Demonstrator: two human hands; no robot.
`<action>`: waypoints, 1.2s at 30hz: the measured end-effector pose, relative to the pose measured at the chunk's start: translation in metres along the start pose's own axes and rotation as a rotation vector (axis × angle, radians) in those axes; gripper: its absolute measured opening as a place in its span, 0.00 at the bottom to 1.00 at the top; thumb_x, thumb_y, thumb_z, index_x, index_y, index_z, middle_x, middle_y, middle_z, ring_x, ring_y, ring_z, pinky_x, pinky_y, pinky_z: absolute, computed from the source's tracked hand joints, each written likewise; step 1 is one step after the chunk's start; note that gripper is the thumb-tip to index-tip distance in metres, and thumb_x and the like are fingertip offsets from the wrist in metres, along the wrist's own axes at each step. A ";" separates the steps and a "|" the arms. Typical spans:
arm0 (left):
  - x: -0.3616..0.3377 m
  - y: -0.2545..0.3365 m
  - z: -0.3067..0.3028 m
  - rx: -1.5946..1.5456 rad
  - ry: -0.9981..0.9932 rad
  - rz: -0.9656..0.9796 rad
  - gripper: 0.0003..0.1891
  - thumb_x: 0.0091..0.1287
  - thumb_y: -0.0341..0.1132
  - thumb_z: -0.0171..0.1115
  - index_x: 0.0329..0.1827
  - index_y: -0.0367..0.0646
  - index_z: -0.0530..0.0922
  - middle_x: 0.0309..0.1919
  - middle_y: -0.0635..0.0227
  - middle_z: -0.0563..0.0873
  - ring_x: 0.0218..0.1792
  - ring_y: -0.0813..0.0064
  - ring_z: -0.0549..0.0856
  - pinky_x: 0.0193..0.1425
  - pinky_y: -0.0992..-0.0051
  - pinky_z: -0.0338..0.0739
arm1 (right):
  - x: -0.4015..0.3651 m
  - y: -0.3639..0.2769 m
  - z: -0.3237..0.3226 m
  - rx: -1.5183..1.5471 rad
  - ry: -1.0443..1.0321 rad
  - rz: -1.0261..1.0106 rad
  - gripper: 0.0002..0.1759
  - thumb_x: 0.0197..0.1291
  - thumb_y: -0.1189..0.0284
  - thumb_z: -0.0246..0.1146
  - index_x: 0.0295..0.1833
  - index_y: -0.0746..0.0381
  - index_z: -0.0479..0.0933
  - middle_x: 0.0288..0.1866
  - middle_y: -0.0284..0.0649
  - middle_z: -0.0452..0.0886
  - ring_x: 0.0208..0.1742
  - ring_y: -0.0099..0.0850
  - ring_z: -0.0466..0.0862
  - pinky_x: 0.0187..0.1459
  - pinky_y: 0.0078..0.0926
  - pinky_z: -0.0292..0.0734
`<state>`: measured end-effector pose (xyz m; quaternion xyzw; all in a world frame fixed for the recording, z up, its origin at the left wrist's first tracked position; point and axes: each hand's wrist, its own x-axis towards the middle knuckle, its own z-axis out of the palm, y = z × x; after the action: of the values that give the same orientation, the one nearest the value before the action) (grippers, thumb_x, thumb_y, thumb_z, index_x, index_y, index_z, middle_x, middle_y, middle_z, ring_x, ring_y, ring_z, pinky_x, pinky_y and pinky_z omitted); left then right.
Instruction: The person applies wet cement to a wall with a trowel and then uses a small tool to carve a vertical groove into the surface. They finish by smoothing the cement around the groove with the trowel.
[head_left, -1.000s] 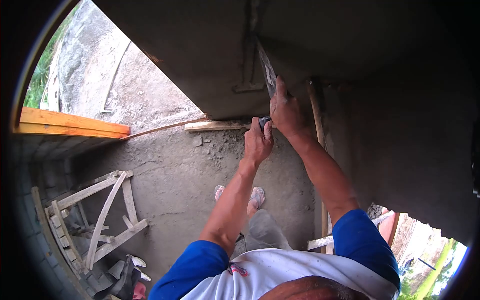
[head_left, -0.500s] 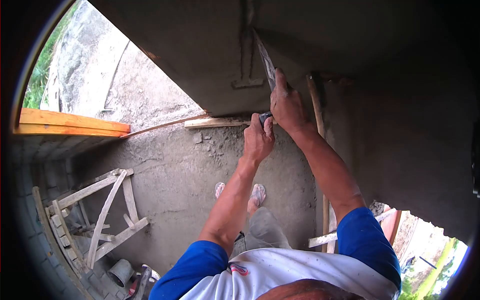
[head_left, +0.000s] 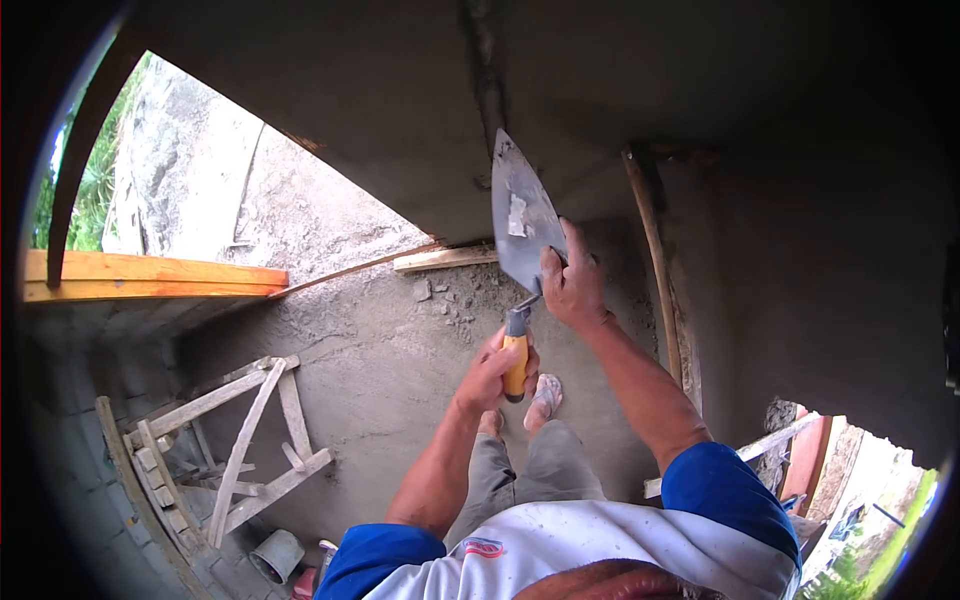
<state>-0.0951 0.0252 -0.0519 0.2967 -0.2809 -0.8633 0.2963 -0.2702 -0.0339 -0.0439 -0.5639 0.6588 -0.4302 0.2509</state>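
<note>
My left hand [head_left: 486, 372] is closed around the yellow handle of a pointed trowel [head_left: 528, 238]. The blade points up and away from me, its flat face showing, with a pale patch of mortar on it. At the blade's right edge near its base, my right hand [head_left: 577, 288] grips with thumb and fingers. Behind the tip rises a dark grey plastered wall [head_left: 600, 80], with a rough vertical groove [head_left: 487, 70] running down to where the blade overlaps it.
A wooden strip [head_left: 445, 259] lies at the wall's foot beside loose mortar crumbs [head_left: 450, 312]. A wooden pole [head_left: 655, 265] stands to the right. On the left are a wooden trestle [head_left: 270, 500], a bucket [head_left: 277, 556] and an orange beam [head_left: 150, 274].
Both hands have come down and back from the wall with the trowel. Its blade has turned from nearly edge-on to show its broad face, and the yellow handle is now visible.
</note>
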 end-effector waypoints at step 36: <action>0.044 0.029 -0.052 1.276 0.696 0.248 0.14 0.60 0.30 0.59 0.44 0.39 0.64 0.22 0.42 0.77 0.25 0.40 0.80 0.28 0.56 0.72 | 0.096 0.035 0.178 1.826 -0.261 0.144 0.16 0.61 0.58 0.66 0.44 0.60 0.75 0.40 0.31 0.79 0.42 0.22 0.79 0.45 0.25 0.75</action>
<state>-0.0787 -0.0402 -0.0828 0.6343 -0.6497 -0.3479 0.2333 -0.1660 -0.1768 -0.1487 -0.1491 0.0643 -0.6990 0.6964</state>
